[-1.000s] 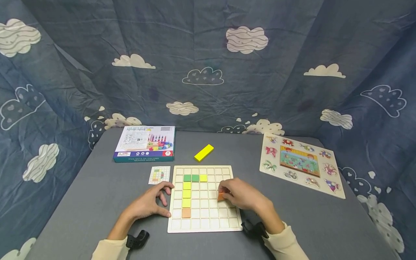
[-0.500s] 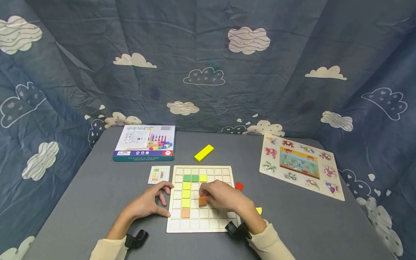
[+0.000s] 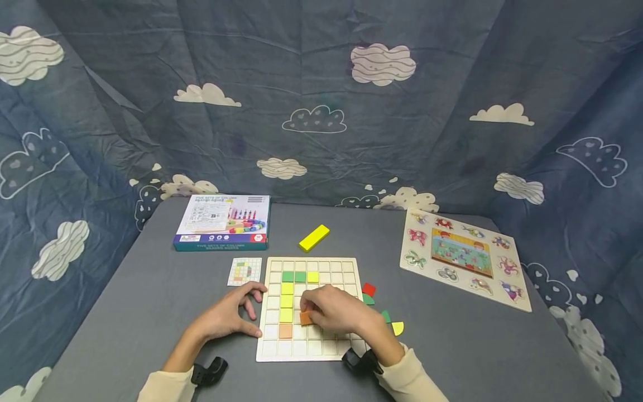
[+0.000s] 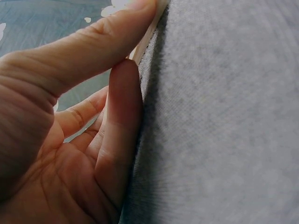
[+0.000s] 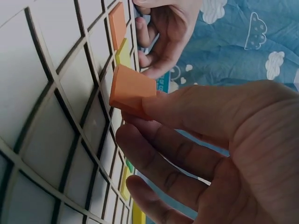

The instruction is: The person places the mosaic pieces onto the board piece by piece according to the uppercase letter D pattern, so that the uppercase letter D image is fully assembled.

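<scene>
My right hand pinches an orange square tile between thumb and fingers over the gridded board. In the right wrist view the orange tile is tilted close to the grid, the thumb on one face. Green, yellow and orange tiles lie in the board's cells, the lowest an orange tile. The left hand rests at the board's left edge, thumb and fingers spread along it; in the left wrist view its thumb touches the thin wooden edge.
A patterned card lies left of the board, with a boxed set behind it. Beyond the board is a yellow block. Red, green and yellow pieces lie to the right, before a picture puzzle.
The right hand has carried the orange tile leftward across the board, then slightly down, uncovering the red, green and yellow pieces at the right. The left hand has stayed at the board's edge.
</scene>
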Demonstrator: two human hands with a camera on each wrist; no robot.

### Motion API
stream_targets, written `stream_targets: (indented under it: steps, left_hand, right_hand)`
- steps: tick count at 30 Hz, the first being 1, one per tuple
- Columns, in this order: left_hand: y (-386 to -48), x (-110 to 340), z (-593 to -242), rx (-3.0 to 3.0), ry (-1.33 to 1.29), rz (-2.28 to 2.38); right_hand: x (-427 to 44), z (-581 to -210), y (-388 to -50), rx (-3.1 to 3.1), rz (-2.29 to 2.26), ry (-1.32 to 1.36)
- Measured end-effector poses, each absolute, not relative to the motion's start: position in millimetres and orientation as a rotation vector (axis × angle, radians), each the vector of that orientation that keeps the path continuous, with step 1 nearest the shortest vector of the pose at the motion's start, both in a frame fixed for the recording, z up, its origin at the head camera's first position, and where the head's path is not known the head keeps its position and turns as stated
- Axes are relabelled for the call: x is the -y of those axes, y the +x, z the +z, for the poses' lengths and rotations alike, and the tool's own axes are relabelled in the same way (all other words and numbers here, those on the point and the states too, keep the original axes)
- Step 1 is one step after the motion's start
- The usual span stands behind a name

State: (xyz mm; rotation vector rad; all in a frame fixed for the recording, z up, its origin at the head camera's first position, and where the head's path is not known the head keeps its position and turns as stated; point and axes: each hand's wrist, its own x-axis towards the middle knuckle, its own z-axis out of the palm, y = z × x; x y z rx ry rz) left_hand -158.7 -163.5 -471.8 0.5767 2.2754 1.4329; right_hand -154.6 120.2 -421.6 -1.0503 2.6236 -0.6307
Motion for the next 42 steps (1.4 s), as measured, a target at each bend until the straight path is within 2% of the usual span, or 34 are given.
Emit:
stream_targets:
  steps: [9, 25, 42]
  left_hand:
    - [-157.5, 165.0, -472.6, -2.261, 0.598, 1.442]
    - [-158.8, 163.7, -473.5, -2.264, 0.582, 1.427]
    - [-158.1, 163.0, -472.7, -2.278, 0.592, 1.428]
  right_hand:
    - [-111.9, -428.4, -150.3, -2.593, -0.598, -1.071]
    - [-104.5, -428.8, -142.7, -2.763, -0.501, -0.914]
    - [-102.3, -430.2, -141.5, -2.701, -0.451, -0.967]
